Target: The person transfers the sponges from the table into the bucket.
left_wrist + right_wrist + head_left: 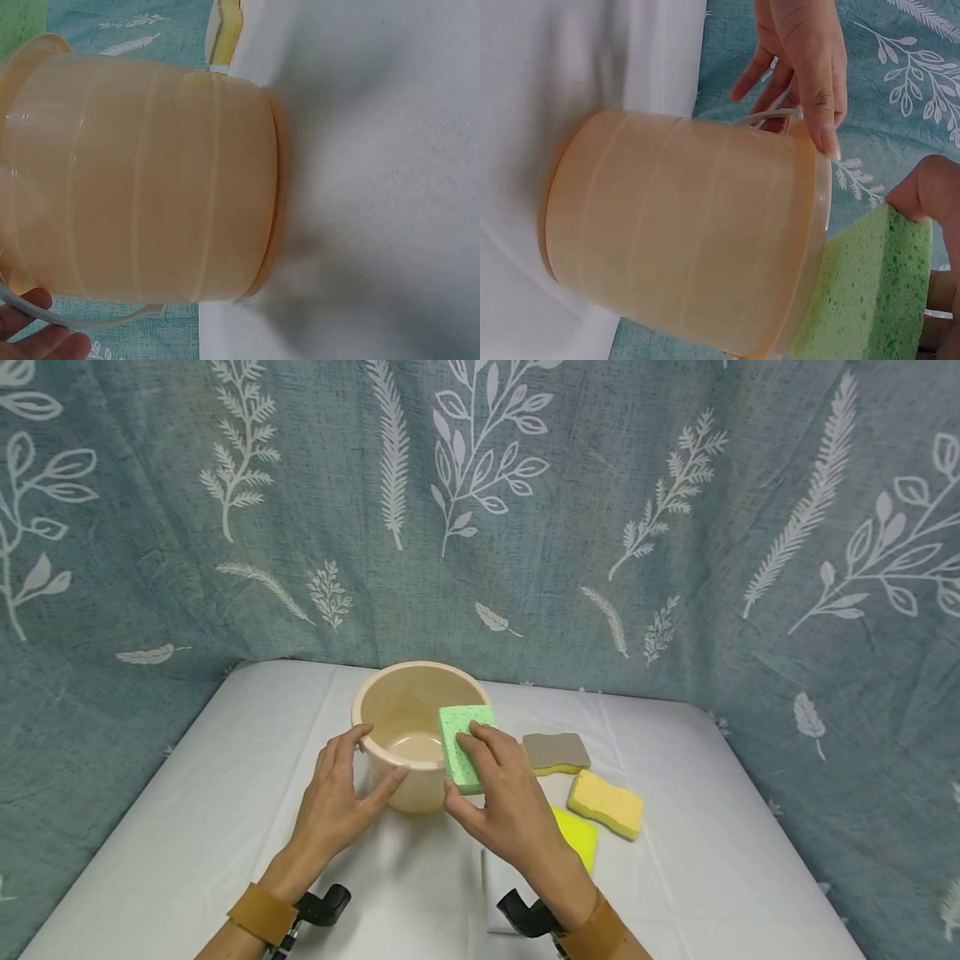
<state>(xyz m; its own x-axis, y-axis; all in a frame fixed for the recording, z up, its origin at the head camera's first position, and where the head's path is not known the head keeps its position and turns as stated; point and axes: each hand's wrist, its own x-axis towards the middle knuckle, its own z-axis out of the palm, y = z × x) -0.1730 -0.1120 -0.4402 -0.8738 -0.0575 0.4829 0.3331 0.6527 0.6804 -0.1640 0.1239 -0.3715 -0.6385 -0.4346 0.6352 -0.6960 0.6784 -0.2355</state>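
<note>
A cream plastic bucket [408, 785] stands upright on the white-covered table. My left hand [333, 797] holds its near left rim, the thumb at the front edge and the fingers round the left side by the pale handle [120, 319]. Between thumb and fingers, my right hand [510, 793] grips a light green sponge [454, 735]. The sponge is tilted beside the bucket's right rim, its upper end overlapping the opening in the head view. Only the inner wall and part of the bottom show inside the bucket.
Right of the bucket lie a grey-topped yellow sponge [557, 750] and a yellow sponge [606, 804]. A bright yellow piece [579, 839] and a flat white item [501, 881] are partly hidden under my right forearm. Behind the table hangs a leaf-patterned teal cloth [337, 510].
</note>
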